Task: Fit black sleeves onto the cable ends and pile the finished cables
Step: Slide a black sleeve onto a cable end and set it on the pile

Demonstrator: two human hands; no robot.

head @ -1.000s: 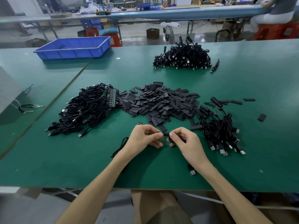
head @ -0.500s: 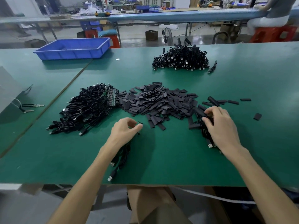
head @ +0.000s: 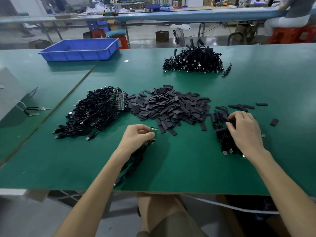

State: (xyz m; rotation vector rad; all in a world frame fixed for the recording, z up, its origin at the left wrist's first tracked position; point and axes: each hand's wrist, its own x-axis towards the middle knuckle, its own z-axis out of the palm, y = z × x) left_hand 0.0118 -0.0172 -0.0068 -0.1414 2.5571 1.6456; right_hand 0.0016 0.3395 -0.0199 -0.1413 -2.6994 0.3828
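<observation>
Cables (head: pixel 136 158) with green ends are pinched in our left grip (head: pixel 136 136). Our right grip (head: pixel 244 132) curls round the sleeved pile (head: pixel 222 139).

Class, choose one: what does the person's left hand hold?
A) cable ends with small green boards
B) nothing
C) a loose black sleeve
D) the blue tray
A: the left hand pinches cable ends tipped with green boards, black cables trailing under the wrist.
</observation>
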